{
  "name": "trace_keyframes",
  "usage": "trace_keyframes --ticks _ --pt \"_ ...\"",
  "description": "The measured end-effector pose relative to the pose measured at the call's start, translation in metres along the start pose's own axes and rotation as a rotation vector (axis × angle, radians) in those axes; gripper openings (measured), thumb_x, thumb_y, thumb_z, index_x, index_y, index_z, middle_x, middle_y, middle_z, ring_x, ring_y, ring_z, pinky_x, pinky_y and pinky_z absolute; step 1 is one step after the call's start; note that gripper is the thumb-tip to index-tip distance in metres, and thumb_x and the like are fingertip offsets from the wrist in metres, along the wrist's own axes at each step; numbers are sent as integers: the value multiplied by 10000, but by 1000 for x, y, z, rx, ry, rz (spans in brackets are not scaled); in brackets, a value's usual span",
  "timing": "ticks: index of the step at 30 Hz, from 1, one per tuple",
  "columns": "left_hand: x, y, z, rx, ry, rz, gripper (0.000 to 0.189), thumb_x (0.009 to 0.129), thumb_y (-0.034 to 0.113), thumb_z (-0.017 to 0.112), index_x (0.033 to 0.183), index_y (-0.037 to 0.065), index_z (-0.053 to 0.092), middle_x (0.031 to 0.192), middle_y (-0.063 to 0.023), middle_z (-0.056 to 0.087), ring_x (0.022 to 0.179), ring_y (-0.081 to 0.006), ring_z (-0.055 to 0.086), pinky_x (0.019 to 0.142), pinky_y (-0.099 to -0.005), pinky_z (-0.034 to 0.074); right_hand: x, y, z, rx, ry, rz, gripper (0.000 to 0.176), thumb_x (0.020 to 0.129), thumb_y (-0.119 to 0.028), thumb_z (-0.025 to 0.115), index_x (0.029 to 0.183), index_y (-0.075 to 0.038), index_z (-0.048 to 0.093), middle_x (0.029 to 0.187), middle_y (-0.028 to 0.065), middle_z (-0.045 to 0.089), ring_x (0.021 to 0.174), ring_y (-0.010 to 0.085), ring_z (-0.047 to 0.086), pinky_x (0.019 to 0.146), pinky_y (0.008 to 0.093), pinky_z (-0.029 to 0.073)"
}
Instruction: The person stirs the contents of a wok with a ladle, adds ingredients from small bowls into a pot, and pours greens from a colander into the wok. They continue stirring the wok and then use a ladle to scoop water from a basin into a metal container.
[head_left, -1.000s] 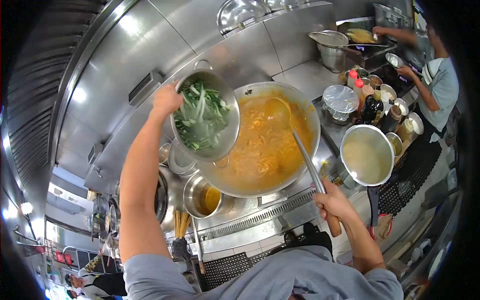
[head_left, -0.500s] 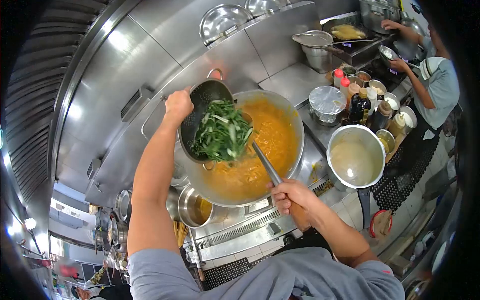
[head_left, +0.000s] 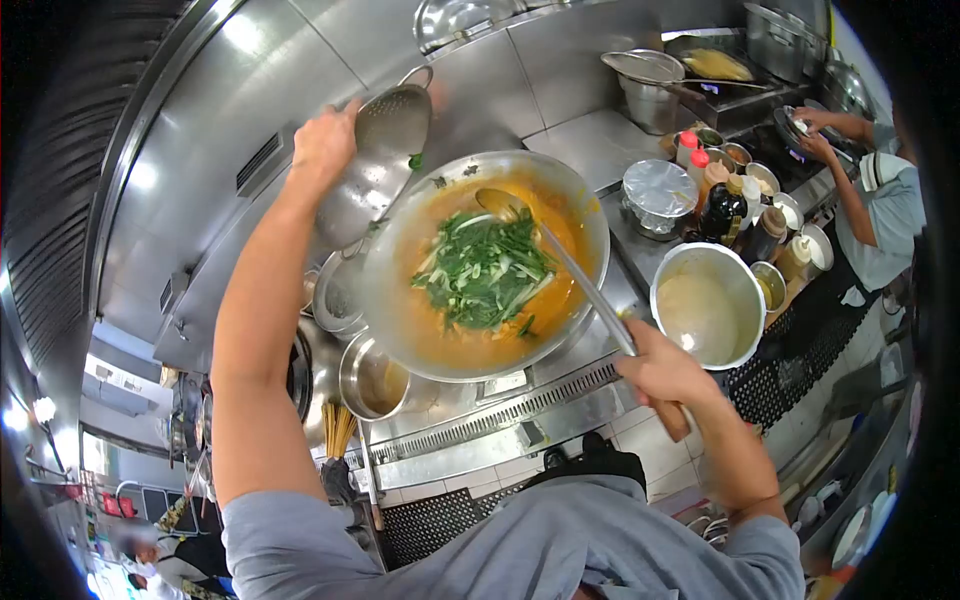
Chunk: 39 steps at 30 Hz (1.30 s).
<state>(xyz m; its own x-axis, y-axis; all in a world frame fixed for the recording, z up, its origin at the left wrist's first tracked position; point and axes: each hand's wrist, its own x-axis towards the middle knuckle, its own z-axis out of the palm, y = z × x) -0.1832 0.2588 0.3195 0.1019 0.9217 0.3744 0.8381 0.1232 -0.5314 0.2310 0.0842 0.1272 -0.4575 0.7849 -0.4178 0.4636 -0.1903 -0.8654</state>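
Head cam | left hand (head_left: 325,143) clamped on colander (head_left: 375,170) rim, tilted | right hand (head_left: 662,375) gripping ladle (head_left: 560,262) handle | greens (head_left: 485,268) in wok (head_left: 400,300) beyond right grip

The scene is brightly lit from overhead; glare is thrown off the steel wall (head_left: 200,110), and edges are bent and darkened by fisheye distortion.

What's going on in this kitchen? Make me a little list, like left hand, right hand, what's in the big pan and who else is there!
Left hand: grips a metal colander, tilted beside the wok
Right hand: holds the ladle by its handle
Wok: orange sauce with green leaves piled on top
Nearby: a pot of pale liquid
Other person: at work at the far counter
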Motion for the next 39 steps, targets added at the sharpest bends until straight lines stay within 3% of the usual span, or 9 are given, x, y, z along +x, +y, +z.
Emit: trace_keyframes --ticks 11,13,16,22,25,27,31,34,39 --pt "-55 -14 -85 -133 239 17 577 844 53 498 1378 268 530 1161 -168 635 873 -389 686 739 -500 570 0 -2 -4 -100 38 -57 487 839 -118 541 1287 51 454 739 171 619 484 227 607 498 381 502" --pt "-80 8 -56 -172 344 138 582 847 55 492 1383 282 518 1163 -157 634 845 -392 686 708 -503 569 18 13 1 -92 62 -97 475 838 -137 533 1268 52 458 710 176 613 479 244 605 501 398 498" --pt "-90 21 -44 -173 98 11 690 806 30 518 1430 318 466 1303 -134 588 941 -394 669 843 -485 552 31 15 3 -94 50 -133 495 834 -135 527 1283 57 448 680 190 615 504 262 621 513 408 503" --pt "-99 -7 -42 -119 230 -99 671 830 63 547 1438 330 444 1325 -124 573 931 -385 680 816 -488 565 4 12 -11 -247 94 -94 522 827 -131 534 1309 49 448 732 243 646 546 319 648 551 430 519" --pt "-108 -17 -58 -142 327 -133 654 843 92 561 1438 337 447 1336 -135 571 925 -394 683 823 -486 569 23 25 -14 -349 147 -346 484 814 -90 551 1270 42 460 686 197 618 454 248 604 469 404 486" --pt "-111 -29 -60 -157 379 -160 655 845 100 561 1444 336 441 1345 -139 567 929 -405 677 834 -491 565 56 11 -5 -507 99 -299 383 821 -94 521 1179 32 471 738 261 643 554 391 631 551 472 506" --pt "-141 -84 -58 -133 525 -347 573 843 147 567 1398 284 523 1133 -171 675 925 -403 676 851 -501 539 56 15 18 -713 18 -215 357 817 -90 513 1151 25 459 829 328 644 748 510 632 682 534 510" --pt "-215 -137 -70 -204 564 -558 495 843 184 554 1336 217 580 1000 -222 693 931 -427 660 836 -486 520 -17 13 -2 -868 -26 -108 453 808 -35 524 1248 27 434 972 320 648 956 463 641 832 528 483" --pt "-345 -168 -45 -769 668 -870 422 836 146 533 1226 2 609 988 -202 712 912 -310 681 835 -387 520 14 28 22 -1046 72 -137 433 819 -44 531 1239 33 457 957 297 660 873 468 650 787 536 496"
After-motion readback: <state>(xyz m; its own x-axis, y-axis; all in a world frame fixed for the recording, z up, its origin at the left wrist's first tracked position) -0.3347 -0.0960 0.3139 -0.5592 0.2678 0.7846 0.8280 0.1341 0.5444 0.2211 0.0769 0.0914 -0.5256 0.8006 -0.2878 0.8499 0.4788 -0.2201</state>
